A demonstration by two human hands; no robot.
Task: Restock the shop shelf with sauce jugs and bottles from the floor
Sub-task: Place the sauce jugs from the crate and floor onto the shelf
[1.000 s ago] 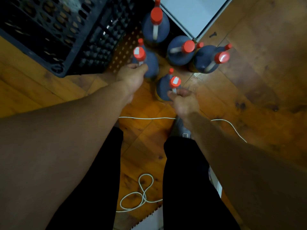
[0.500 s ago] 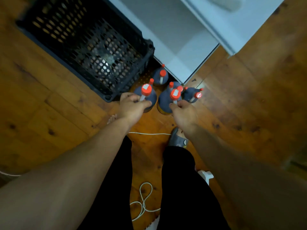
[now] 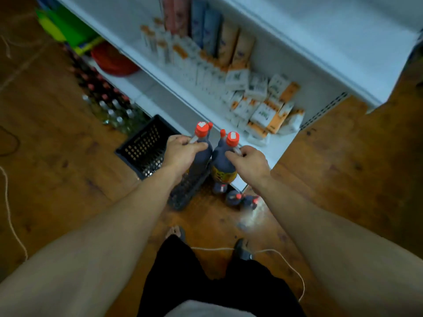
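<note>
My left hand (image 3: 182,150) is clenched on the handle of a dark jug (image 3: 201,145); my right hand (image 3: 248,162) grips a second jug (image 3: 223,163) the same way. Both hang side by side, touching, at 12 o'clock in front of the white shelf (image 3: 174,104). Half a second ago they were just above the floor; now they are lifted, and two jugs left behind (image 3: 240,200) sit at 6 o'clock below them, beside the black crate (image 3: 146,147).
</note>
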